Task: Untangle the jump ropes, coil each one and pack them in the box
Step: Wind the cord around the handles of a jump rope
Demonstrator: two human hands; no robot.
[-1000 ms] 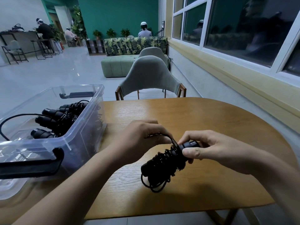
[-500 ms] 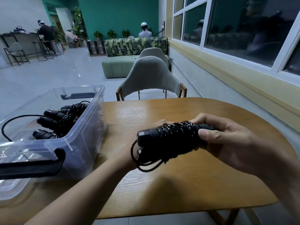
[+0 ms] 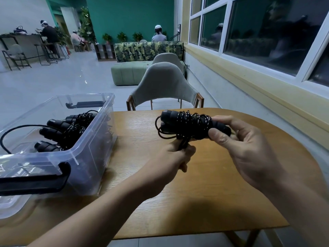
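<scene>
A black jump rope [image 3: 187, 124], coiled around its two handles, is held up above the wooden table [image 3: 204, 196]. My right hand [image 3: 247, 148] grips the right end of the handles between thumb and fingers. Just below the bundle, my left hand [image 3: 176, 157] pinches a strand of the rope that hangs down from it. A loose loop sticks out at the bundle's left end. The clear plastic box [image 3: 92, 147] stands on the table's left side and holds other coiled black jump ropes [image 3: 65, 129], with one rope strand arching over its left wall.
The box has black latch handles, one at its near end [image 3: 35, 180]. A grey chair [image 3: 163, 84] stands at the table's far edge. A window wall runs along the right. People sit far off across the room.
The bundle has been lifted off the table and turned level. My left hand moved from the top of the coil to beneath it and now pinches a strand.
</scene>
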